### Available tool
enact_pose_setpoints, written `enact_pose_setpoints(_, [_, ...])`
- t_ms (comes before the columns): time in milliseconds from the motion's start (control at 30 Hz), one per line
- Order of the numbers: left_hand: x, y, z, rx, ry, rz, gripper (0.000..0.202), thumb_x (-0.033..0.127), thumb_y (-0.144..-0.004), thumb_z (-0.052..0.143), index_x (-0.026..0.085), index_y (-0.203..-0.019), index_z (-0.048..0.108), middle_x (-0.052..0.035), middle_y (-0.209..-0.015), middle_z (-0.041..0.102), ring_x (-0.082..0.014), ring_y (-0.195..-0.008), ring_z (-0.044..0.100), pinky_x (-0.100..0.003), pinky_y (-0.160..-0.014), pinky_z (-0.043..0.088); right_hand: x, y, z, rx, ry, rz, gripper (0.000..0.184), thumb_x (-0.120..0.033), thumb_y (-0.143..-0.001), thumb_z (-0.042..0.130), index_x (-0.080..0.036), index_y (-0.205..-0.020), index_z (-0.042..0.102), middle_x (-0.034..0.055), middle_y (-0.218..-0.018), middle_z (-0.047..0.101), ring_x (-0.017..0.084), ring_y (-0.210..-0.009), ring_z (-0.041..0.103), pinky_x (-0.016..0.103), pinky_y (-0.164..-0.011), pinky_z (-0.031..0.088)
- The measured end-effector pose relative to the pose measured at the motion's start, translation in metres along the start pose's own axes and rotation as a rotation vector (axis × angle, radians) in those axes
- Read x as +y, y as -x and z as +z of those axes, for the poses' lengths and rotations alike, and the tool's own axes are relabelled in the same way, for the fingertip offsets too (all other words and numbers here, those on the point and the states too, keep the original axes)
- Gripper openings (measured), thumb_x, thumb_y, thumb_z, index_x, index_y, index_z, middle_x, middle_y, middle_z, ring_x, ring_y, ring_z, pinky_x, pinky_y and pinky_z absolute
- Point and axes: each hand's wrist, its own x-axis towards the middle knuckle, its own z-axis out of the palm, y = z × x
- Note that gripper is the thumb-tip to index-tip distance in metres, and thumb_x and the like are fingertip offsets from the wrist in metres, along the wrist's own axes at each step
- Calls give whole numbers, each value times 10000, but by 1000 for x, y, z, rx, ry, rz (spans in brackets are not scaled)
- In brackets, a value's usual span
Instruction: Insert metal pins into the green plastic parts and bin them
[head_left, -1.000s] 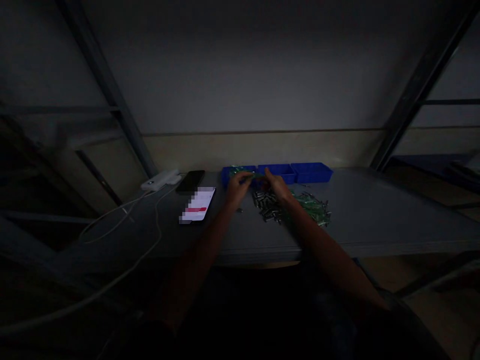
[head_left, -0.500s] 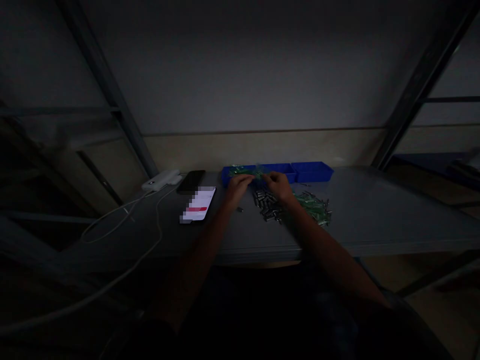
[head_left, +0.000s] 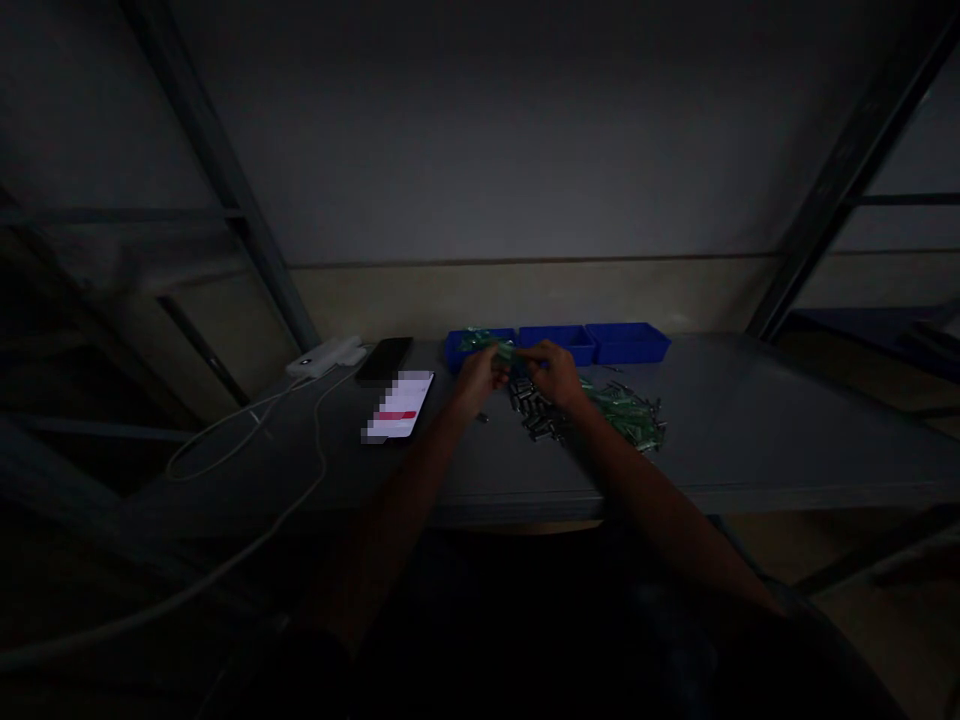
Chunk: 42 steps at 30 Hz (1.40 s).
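My left hand (head_left: 480,376) and my right hand (head_left: 553,372) meet just in front of a row of blue bins. Both have their fingers pinched on a small green part (head_left: 504,354) held between them. Below my right hand lies a pile of small dark metal cylinders (head_left: 534,412). A heap of green parts (head_left: 626,411) spreads to the right of it. The left blue bin (head_left: 472,346) holds more green parts. The scene is very dark and fine detail is lost.
Two more blue bins (head_left: 630,342) sit to the right along the table's back edge. A lit phone (head_left: 399,406), a dark phone (head_left: 383,360) and a white power bank (head_left: 325,357) with trailing cables lie at the left. Metal shelf struts flank the grey table (head_left: 750,430).
My right hand has moved left and slightly toward me, closing the gap with my left hand. The two hands now touch around the green part.
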Motion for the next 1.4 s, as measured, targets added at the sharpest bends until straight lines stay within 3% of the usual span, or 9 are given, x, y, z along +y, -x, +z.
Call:
enact_pose_setpoints(133, [-1,2,2,41,-101,151,173,237,-808,572,186,-972,597,4,-739,623,-81,-507,550,-193,-466,389,2,0,2,60,-3,47,327,-93,-749,465,-183,-894,743,64,-910,640,176,-877,567,307,-876,426])
enact_pose_setpoints(267, [-2,5,1,13,-252,299,252,152,-779,570,199,-1025,603,-27,-941,665,-98,-597,604,-192,-488,416,1,-2,2,60,-54,180,315,-362,-844,477,-162,-786,713,63,-818,612,186,-858,539,311,-834,417])
enact_pose_setpoints(467, [-10,-3,-3,-72,-420,549,283,18,-706,518,189,-879,663,-42,-1024,660,-173,-936,615,-311,-810,511,0,-4,0,22,-311,421,544,-640,-806,406,-157,-665,614,4,-627,537,133,-621,481,251,-610,364])
enact_pose_setpoints(633, [-10,-1,-2,-94,-654,672,371,-62,-630,502,186,-832,690,-48,-967,656,-197,-1041,577,-372,-980,435,5,-3,-3,-70,-347,388,416,-538,-756,516,-169,-567,542,-50,-495,412,100,-519,378,234,-515,287])
enact_pose_setpoints(767, [-11,2,0,-42,-773,634,272,10,-661,560,178,-825,700,-62,-959,661,-211,-1020,583,-379,-965,441,12,-4,0,8,-289,319,308,-401,-769,512,-145,-658,641,-42,-540,515,116,-574,465,227,-570,356])
enact_pose_setpoints(833, [-10,1,0,8,-793,580,117,150,-745,585,170,-768,697,-66,-908,680,-219,-995,592,-385,-970,429,15,-5,3,46,-296,257,288,-353,-775,511,-129,-767,692,-15,-641,623,141,-653,538,242,-645,414])
enact_pose_setpoints(1000, [-6,-3,-4,52,-583,283,545,469,-933,294,160,-699,677,-84,-812,710,-193,-828,639,-309,-813,472,12,-4,6,-27,-317,147,307,-280,-769,509,-148,-932,734,35,-818,721,185,-774,620,292,-750,473])
enact_pose_setpoints(1100, [-4,0,-4,74,-570,204,572,520,-925,289,152,-699,664,-90,-737,696,-184,-691,624,-298,-697,466,9,-1,5,-64,-263,151,354,-197,-728,478,-155,-962,740,22,-775,716,176,-726,619,292,-743,477])
enact_pose_setpoints(1400, [-5,6,-1,66,-758,474,158,254,-837,539,141,-867,645,-58,-812,693,-174,-758,631,-260,-676,456,13,-2,8,-42,-320,149,370,-126,-686,423,-162,-917,711,6,-833,697,149,-775,603,272,-782,459])
